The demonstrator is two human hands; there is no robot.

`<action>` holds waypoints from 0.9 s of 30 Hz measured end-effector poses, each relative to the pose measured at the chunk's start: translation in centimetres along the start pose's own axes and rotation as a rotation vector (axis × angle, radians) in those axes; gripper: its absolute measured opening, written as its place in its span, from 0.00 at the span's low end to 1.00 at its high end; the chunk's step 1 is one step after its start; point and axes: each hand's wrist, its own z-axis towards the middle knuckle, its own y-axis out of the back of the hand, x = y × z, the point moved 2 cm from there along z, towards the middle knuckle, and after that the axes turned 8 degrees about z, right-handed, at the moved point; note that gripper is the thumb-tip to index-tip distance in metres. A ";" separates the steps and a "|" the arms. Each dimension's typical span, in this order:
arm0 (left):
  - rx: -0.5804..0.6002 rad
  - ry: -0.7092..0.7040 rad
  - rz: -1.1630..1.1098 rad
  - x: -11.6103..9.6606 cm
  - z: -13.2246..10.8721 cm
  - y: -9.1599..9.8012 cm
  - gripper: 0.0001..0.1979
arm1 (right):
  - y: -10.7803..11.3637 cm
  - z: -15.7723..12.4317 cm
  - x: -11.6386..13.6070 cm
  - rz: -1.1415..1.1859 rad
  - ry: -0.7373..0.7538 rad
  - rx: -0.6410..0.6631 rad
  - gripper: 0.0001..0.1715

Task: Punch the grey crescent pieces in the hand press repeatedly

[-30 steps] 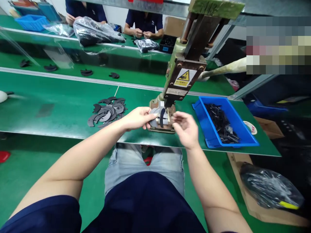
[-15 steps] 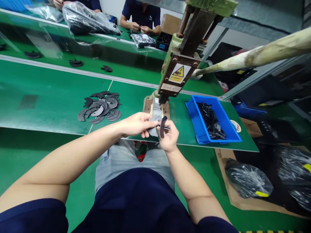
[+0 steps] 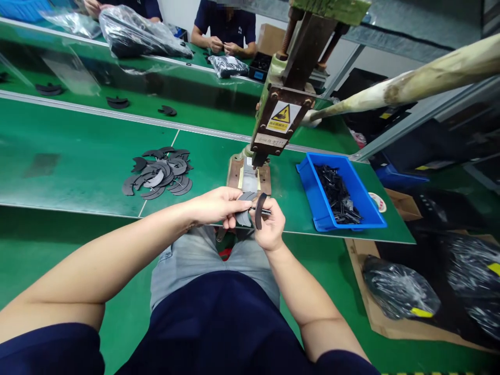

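Note:
My left hand is closed on grey curved plates, pinched between thumb and fingers. My right hand grips a dark curved piece, held upright, and a thin dark part pokes out beside it. Both hands meet just in front of the base of a hand press, over the near table edge. How the pieces touch between my fingertips is hidden. Left of the press lies a loose pile of grey curved plates. To the right stands a blue bin of small black parts.
The press's long lever reaches out to the upper right. Behind a metal rail, several dark curved pieces rest on a green belt. Two people work across it, near plastic bags. A tape roll sits by the bin.
Both hands have come slightly down towards me with the pieces still in them. The view has shifted a little; the pile and bin stay as they were.

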 end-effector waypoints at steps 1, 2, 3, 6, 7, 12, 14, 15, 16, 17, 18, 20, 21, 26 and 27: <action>-0.015 0.007 0.019 0.1 0.0 -0.2 0.23 | -0.1 -0.1 0.0 -0.007 0.001 -0.006 0.18; -0.036 0.011 0.044 0.0 0.0 -0.3 0.22 | -0.1 -0.2 -0.1 -0.015 0.005 -0.012 0.17; -0.061 0.010 0.076 -0.1 0.1 -0.5 0.20 | -0.1 -0.2 -0.2 -0.023 0.011 -0.016 0.16; -0.144 -0.033 0.193 -1.0 0.2 -0.3 0.17 | -0.1 -0.3 -0.6 -0.059 0.034 -0.022 0.13; -0.156 -0.055 0.226 -1.3 0.2 -0.1 0.17 | 0.0 -0.2 -0.7 -0.074 0.042 -0.018 0.12; -0.144 -0.093 0.292 -2.1 0.5 1.5 0.19 | 0.8 0.8 -0.2 -0.173 0.086 0.077 0.12; -0.170 -0.102 0.307 -1.9 0.4 2.0 0.18 | 1.1 1.2 0.3 -0.211 0.117 0.130 0.12; -0.180 -0.102 0.315 -1.8 0.2 2.1 0.18 | 1.3 1.3 0.6 -0.224 0.134 0.154 0.12; -0.183 -0.096 0.320 -1.7 0.1 2.1 0.19 | 1.4 1.4 0.8 -0.234 0.152 0.172 0.11; -0.181 -0.088 0.317 -1.5 0.0 2.1 0.19 | 1.4 1.4 0.9 -0.240 0.171 0.183 0.11; -0.181 -0.086 0.304 -1.4 -0.2 1.9 0.20 | 1.5 1.4 1.0 -0.244 0.189 0.187 0.10; -0.194 -0.097 0.264 -1.3 -0.4 1.6 0.21 | 1.5 1.4 1.0 -0.252 0.218 0.183 0.09; -0.204 -0.106 0.243 -1.2 -0.5 1.4 0.21 | 1.4 1.3 1.0 -0.256 0.229 0.183 0.08; -0.121 -0.086 0.070 -0.5 -0.2 0.9 0.25 | 1.4 1.3 0.6 -0.278 0.245 0.210 0.07; -0.096 -0.071 0.021 -0.3 -0.1 0.9 0.24 | 1.5 1.3 0.6 -0.281 0.241 0.219 0.07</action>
